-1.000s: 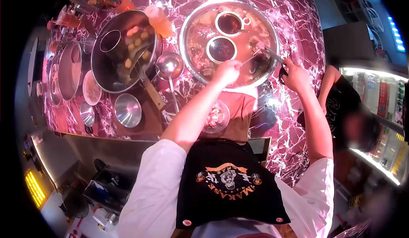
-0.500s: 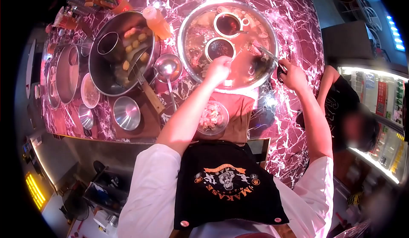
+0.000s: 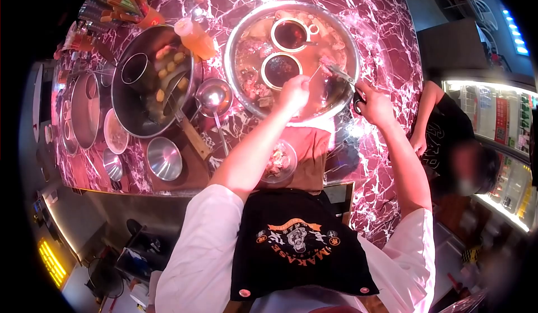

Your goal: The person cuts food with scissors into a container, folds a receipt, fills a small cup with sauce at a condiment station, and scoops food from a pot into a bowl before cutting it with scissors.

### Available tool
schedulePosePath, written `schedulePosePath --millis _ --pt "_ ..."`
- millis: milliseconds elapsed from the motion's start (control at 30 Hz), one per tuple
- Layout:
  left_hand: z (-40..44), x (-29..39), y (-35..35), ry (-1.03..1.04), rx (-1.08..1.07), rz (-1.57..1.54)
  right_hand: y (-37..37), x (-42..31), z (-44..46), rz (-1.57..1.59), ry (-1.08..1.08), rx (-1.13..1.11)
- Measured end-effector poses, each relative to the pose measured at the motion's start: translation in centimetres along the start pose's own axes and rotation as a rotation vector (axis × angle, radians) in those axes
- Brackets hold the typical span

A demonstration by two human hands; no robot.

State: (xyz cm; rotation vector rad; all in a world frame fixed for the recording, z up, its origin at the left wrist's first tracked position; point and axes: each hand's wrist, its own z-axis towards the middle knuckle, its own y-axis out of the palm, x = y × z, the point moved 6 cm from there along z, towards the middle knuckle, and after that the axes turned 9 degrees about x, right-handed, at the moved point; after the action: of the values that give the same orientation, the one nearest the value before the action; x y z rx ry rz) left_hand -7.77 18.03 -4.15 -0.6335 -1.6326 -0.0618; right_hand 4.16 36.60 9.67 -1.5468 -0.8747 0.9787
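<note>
A large round metal pot full of reddish broth and meat pieces lies in front of me. Two dark-filled cups, an upper cup and a lower cup, stand in it. My left hand, closed over the near rim, pinches a thin skewer whose tip reaches a piece of meat. At the right rim my right hand grips dark-handled scissors. Their blades point at the meat; whether they are cutting into it I cannot tell. Below the pot sits a bowl of chopped pieces.
Left of the pot stand a ladle, a bottle of orange liquid and a deep dark pot with a wooden-handled utensil. A metal bowl lies nearer. Another person is at the right edge of the counter.
The scissors and meat have come closer to my left hand, and the thin skewer now shows between them. The other person's forearm has come down along the counter edge.
</note>
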Motion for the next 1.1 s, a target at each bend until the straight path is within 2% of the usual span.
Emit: schedulePosePath --millis 67,200,400,467,500,533,567,667,733,767,933,1000,1100 --pt "0.4 -0.1 0.4 0.095 0.103 0.034 0.5 -0.1 -0.1 -0.001 -0.009 -0.052" --pt "0.5 -0.1 0.8 0.170 0.100 -0.045 0.9 -1.2 1.1 -0.099 0.031 -0.067" --pt "1.4 -1.2 0.2 0.077 0.046 -0.124 2.5 -0.9 2.4 -0.055 -0.089 -0.036" --pt "1.3 -1.4 -0.3 0.007 0.019 -0.172 2.3 -0.5 1.7 -0.040 -0.103 -0.031" --pt "1.0 -1.1 -1.0 -0.110 -0.008 -0.147 2.0 -0.4 1.0 -0.032 -0.102 -0.030" --pt "0.7 -1.2 -1.6 -0.105 0.003 -0.151 1.4 -0.4 0.2 -0.025 -0.102 -0.028" --pt "0.1 -0.7 -2.4 0.003 0.031 -0.089 0.5 -0.4 -0.9 -0.005 -0.109 -0.002" --pt "-3.9 1.8 -6.1 0.214 0.127 0.066 -3.1 -1.2 -4.9 0.056 0.014 -0.028" --pt "-7.8 4.2 -9.8 0.257 0.138 0.121 -6.1 -3.0 -8.5 0.150 -0.010 0.009" --pt "-10.0 4.6 -11.6 0.392 0.249 0.173 -7.5 -4.3 -10.2 0.135 -0.010 -0.006" --pt "-19.6 4.6 -17.2 0.325 0.181 0.246 -9.3 -10.0 -17.2 0.145 -0.228 0.003" --pt "-22.9 4.8 -18.1 0.394 0.158 0.235 -8.6 -12.3 -18.9 0.089 -0.288 -0.042" --pt "-26.9 3.6 -19.2 0.371 0.128 0.266 -7.4 -15.2 -20.9 0.028 -0.336 -0.079"
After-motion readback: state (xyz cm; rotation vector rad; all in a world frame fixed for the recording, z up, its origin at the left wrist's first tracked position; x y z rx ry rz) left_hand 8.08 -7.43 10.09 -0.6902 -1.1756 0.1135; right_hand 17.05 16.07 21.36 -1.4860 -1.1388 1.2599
